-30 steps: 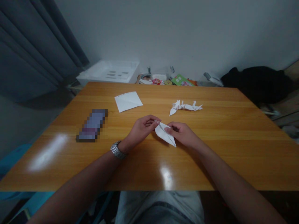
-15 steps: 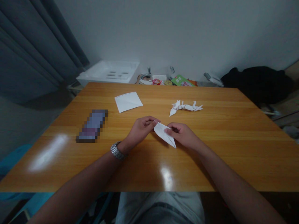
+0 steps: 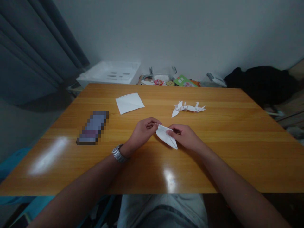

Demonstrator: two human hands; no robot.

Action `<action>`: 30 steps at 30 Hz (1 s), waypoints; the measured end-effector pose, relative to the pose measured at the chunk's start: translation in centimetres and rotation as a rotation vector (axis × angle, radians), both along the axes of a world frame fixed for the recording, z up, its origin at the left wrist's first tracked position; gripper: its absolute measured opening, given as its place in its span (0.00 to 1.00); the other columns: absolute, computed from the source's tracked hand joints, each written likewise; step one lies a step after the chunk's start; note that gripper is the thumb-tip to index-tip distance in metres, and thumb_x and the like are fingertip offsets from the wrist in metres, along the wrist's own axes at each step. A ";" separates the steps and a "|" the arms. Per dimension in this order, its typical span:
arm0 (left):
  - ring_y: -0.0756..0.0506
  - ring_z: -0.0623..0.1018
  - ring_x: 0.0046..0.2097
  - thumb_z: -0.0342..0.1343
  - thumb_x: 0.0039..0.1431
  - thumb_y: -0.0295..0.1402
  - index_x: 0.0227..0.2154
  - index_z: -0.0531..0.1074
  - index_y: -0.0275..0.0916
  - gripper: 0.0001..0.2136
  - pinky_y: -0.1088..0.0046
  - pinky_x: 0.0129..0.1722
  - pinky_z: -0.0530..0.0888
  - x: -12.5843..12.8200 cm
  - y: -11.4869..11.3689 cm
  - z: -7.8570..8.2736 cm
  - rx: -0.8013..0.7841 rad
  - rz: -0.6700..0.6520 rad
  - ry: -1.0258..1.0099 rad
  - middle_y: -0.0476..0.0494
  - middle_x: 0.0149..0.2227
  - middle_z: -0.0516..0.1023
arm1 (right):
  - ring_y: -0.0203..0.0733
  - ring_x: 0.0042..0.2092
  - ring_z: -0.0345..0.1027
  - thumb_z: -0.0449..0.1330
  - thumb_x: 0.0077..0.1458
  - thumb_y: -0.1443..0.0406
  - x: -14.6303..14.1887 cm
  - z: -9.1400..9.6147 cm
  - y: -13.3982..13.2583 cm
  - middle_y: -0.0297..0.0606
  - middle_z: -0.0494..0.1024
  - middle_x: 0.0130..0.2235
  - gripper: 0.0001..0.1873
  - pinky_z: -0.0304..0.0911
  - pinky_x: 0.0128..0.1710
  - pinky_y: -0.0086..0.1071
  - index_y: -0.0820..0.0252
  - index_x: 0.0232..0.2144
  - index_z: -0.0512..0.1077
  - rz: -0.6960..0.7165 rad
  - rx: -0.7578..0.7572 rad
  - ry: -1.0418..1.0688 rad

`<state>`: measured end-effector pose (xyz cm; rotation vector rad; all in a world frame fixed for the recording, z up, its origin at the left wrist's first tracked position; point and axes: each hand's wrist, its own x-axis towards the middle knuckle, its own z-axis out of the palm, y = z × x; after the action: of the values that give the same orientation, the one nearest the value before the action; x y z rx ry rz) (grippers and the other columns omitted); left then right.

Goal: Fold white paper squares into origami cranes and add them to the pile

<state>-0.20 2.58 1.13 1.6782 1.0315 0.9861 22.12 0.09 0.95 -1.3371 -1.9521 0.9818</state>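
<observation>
A folded white paper piece (image 3: 165, 136), long and pointed, is held above the wooden table (image 3: 228, 158) between my hands. My left hand (image 3: 143, 132), with a metal wristwatch (image 3: 119, 154) on its wrist, pinches the paper's upper left end. My right hand (image 3: 184, 136) has its fingertips pressed on the paper's right side. A flat white sheet (image 3: 129, 103) with a perforated edge lies beyond them. To the right of it sits a folded paper figure (image 3: 187, 108) with pointed parts.
A pixelated, unreadable flat object (image 3: 92, 128) lies at the table's left. Behind the far edge stand a white plastic tray (image 3: 109, 72), small packets, a green booklet (image 3: 184, 81) and a black cloth heap (image 3: 258, 84). A grey curtain (image 3: 35, 47) hangs at the left.
My hands have shifted slightly, and the folded paper now shows more at its upper left end, beside my left fingertips. The whole view has moved a little, while the objects on the table have stayed in place.
</observation>
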 end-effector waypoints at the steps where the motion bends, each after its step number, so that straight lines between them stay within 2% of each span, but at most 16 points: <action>1: 0.47 0.82 0.39 0.58 0.63 0.37 0.40 0.77 0.36 0.10 0.73 0.39 0.79 0.0 -0.1 0.1 0.010 -0.009 0.017 0.42 0.39 0.84 | 0.42 0.34 0.69 0.57 0.64 0.56 0.0 0.0 0.0 0.37 0.79 0.33 0.14 0.60 0.34 0.34 0.58 0.34 0.77 0.000 0.012 -0.012; 4: 0.46 0.82 0.40 0.61 0.63 0.41 0.42 0.78 0.38 0.12 0.73 0.40 0.78 0.0 -0.5 0.3 0.047 -0.069 0.098 0.43 0.40 0.84 | 0.43 0.35 0.71 0.57 0.65 0.56 -0.1 0.1 -0.1 0.38 0.80 0.34 0.14 0.61 0.35 0.34 0.58 0.35 0.77 0.014 0.045 -0.047; 7: 0.46 0.82 0.40 0.60 0.64 0.40 0.40 0.80 0.40 0.10 0.72 0.40 0.76 -0.2 -0.6 0.6 0.094 -0.123 0.205 0.45 0.39 0.85 | 0.43 0.36 0.72 0.58 0.65 0.57 -0.1 0.4 -0.2 0.38 0.81 0.35 0.13 0.61 0.35 0.34 0.57 0.36 0.78 0.039 0.058 -0.061; 11: 0.47 0.81 0.37 0.59 0.65 0.39 0.38 0.81 0.40 0.10 0.73 0.38 0.74 -0.4 -0.4 0.8 0.111 -0.117 0.274 0.46 0.38 0.85 | 0.44 0.37 0.73 0.58 0.65 0.57 -0.1 0.6 -0.3 0.39 0.82 0.36 0.13 0.62 0.36 0.35 0.58 0.37 0.79 0.063 0.051 -0.060; 14: 0.47 0.81 0.37 0.59 0.65 0.39 0.38 0.82 0.40 0.10 0.73 0.36 0.73 -0.4 -0.3 0.7 0.104 -0.109 0.268 0.46 0.37 0.85 | 0.44 0.38 0.73 0.59 0.64 0.57 -0.1 0.5 -0.3 0.40 0.82 0.38 0.13 0.63 0.37 0.35 0.58 0.38 0.79 0.058 0.031 -0.042; 17: 0.47 0.81 0.37 0.60 0.65 0.39 0.37 0.82 0.40 0.10 0.73 0.36 0.73 -0.4 -0.3 0.7 0.105 -0.092 0.249 0.46 0.37 0.85 | 0.44 0.37 0.73 0.62 0.62 0.57 -0.2 0.3 -0.3 0.40 0.83 0.38 0.12 0.64 0.38 0.36 0.58 0.39 0.79 -0.007 0.007 0.009; 21: 0.47 0.82 0.37 0.60 0.64 0.40 0.36 0.82 0.39 0.10 0.73 0.37 0.75 -0.3 -0.3 0.7 0.074 -0.078 0.212 0.45 0.37 0.85 | 0.43 0.35 0.72 0.64 0.60 0.56 -0.1 0.2 -0.1 0.39 0.81 0.34 0.11 0.63 0.36 0.36 0.59 0.34 0.79 -0.083 0.028 0.026; 30: 0.46 0.82 0.39 0.62 0.63 0.41 0.38 0.83 0.37 0.12 0.73 0.40 0.76 -0.5 0.1 0.4 -0.021 -0.099 0.152 0.43 0.39 0.85 | 0.42 0.37 0.71 0.63 0.61 0.60 0.2 0.2 0.3 0.39 0.78 0.35 0.10 0.64 0.38 0.36 0.58 0.32 0.79 -0.037 0.115 0.062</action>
<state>-0.69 2.64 1.50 1.7910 1.0428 0.7906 22.33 0.37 1.15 -1.2591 -1.9008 0.8695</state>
